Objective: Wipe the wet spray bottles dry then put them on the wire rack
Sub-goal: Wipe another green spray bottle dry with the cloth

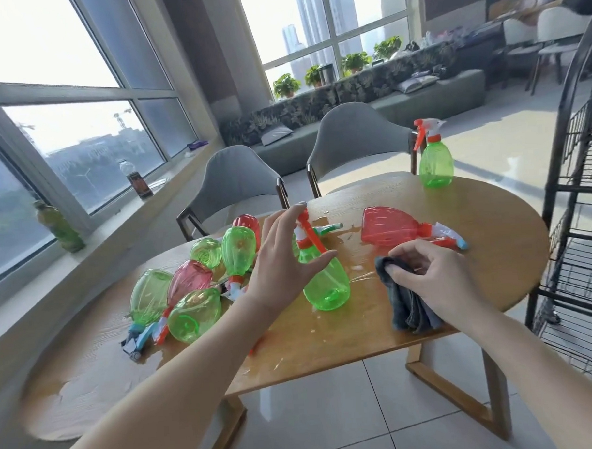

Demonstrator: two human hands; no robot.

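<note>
Sunlit windows and two grey chairs [358,136] stand behind the oval wooden tabletop [492,249], whose varnish shines with puddles near its middle. My left hand [286,258] is spread, fingers straight and thumb out, around the leaning green bottle [326,284] near the front edge; I judge I am about to take it by its neck, since the orange trigger head pokes up between finger and thumb, though I cannot tell whether I touch it yet. My right hand [432,272] pinches the dark grey cloth [406,304], bunched and soft, close to the front edge, ready to rub the smooth plastic. Just behind that hand the red bottle [393,227] lies on its side, nozzle pointing toward the right edge. At the left end the pile of bottles [188,283], green and red, translucent and bulbous, lies tumbled together, probably still wet. One upright green bottle [435,160] stands alone at the far right edge, perhaps already dried. Beyond that edge stands the black wire rack [579,212], its thin grid shelves showing no bottles.
</note>
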